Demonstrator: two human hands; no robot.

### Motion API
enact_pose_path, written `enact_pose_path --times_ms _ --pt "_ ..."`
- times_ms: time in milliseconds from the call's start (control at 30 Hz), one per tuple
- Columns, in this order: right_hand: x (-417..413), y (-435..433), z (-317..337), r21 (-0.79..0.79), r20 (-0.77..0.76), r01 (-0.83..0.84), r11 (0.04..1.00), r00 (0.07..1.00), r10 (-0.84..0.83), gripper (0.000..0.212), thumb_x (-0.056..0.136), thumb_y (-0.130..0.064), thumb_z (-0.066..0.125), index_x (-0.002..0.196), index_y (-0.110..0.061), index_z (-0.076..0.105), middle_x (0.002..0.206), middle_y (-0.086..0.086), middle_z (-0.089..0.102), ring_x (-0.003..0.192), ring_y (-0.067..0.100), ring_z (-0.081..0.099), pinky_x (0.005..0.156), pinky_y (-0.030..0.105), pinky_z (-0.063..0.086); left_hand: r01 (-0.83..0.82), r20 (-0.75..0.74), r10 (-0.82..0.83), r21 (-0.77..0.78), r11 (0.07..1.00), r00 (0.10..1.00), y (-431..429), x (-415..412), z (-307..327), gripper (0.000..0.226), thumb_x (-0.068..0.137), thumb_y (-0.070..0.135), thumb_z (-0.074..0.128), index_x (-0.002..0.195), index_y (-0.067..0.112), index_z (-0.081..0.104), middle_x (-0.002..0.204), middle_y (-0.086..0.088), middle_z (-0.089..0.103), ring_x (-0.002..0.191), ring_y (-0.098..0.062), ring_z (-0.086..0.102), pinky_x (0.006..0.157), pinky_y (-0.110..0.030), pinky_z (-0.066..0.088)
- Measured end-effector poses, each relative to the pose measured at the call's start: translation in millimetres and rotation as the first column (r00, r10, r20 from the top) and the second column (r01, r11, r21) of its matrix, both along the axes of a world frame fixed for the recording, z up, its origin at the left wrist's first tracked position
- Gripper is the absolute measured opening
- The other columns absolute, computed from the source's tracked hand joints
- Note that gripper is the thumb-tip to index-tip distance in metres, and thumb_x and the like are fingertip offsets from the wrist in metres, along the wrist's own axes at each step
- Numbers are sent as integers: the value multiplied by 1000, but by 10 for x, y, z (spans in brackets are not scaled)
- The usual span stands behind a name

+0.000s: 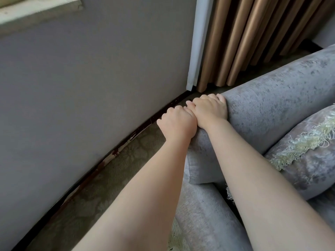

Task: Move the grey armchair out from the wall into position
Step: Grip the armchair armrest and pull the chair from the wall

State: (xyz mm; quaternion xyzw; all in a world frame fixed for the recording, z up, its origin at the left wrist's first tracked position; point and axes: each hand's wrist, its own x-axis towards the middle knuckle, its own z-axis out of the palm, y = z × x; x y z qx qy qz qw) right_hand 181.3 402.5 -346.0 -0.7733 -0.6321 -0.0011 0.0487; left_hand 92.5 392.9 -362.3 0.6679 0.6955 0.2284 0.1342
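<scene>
The grey armchair (272, 98) fills the right half of the view, its velvet back edge running from the middle up to the right. My left hand (176, 122) grips the corner of the chair's back, fingers curled over the far side. Right beside it, touching it, my right hand (211, 109) grips the same edge a little farther along. The fingertips of both hands are hidden behind the upholstery. A strip of patterned carpet separates the chair from the grey wall (90, 87).
A grey cushion with a pale fringe (308, 153) lies on the seat at the right. Brown curtains (253, 38) and a white curtain edge (197, 42) hang behind the chair. A dark skirting board (101, 165) runs along the wall's foot beside the carpet (116, 180).
</scene>
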Motion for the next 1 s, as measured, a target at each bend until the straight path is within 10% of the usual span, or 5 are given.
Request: enact_pose_path --times_ms 1000 --pt "-334 -774 84 27 -36 -142 990 989 143 51 100 -35 19 119 -15 63 126 6 58 124 26 43 111 42 14 -106 -55 101 -100 989 993 -853 -326 163 42 95 34 22 91 12 58 104 -10 60 97 -33 52 82 -43 28"
